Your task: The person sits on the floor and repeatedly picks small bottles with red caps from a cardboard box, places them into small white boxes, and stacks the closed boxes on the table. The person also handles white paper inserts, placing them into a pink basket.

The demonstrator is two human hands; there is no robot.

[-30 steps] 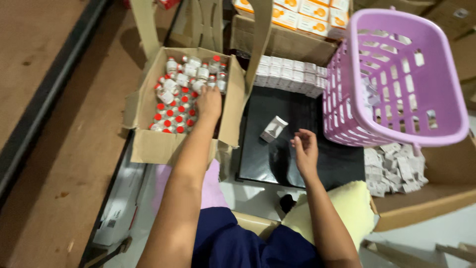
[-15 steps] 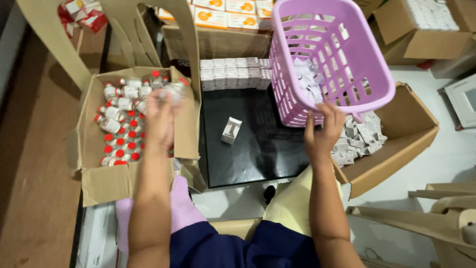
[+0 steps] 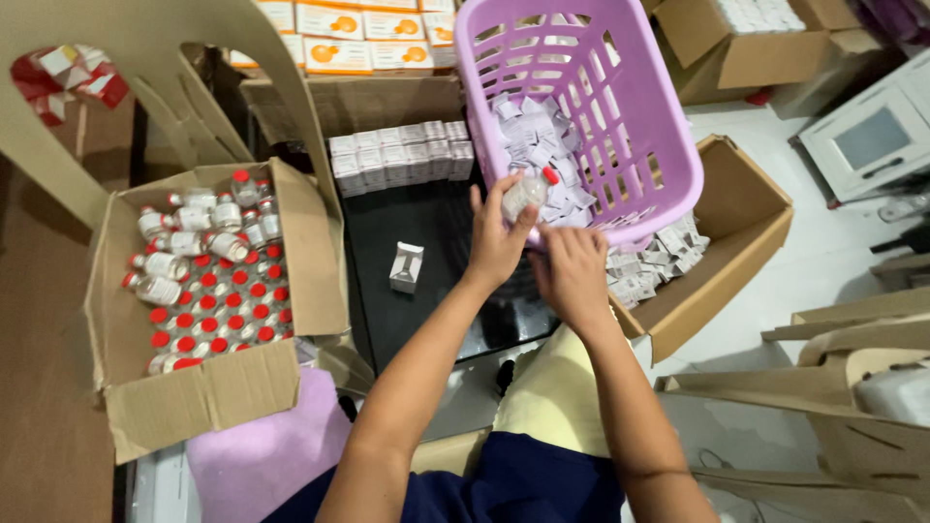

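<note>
A: Holding noted. Left hand (image 3: 496, 242) raised from a bent forearm, fingers and thumb pinched on one small glass vial (image 3: 528, 192) with a red cap and white label. The vial lies tilted, cap toward the right, at the low front rim of the lilac plastic basket (image 3: 591, 107).

B: Right hand?

A: Right hand (image 3: 573, 276) just beside the left, knuckles up, fingers curled under at the basket's lower edge. Cannot tell from this angle whether it grips anything.

B: Counts, working outward.

A: One vial in hand. One small white carton (image 3: 407, 267) standing upright and alone on the glossy black tray (image 3: 387, 320), near the left wrist. One basket, slotted walls, tipped toward the person, with a heap of folded white leaflets inside; too many to count. More such slips lie in the brown cardboard box (image 3: 746, 208) under and right of the basket.

B: And the vial stock?

A: One open corrugated box (image 3: 194, 397) at far left, flaps creased. Red-capped vials (image 3: 208, 310) stand packed in rows, several others lying loose on top. A row of white cartons (image 3: 397, 155) sits at the tray's far edge; orange-and-white boxes (image 3: 334, 44) are stacked behind.
</note>
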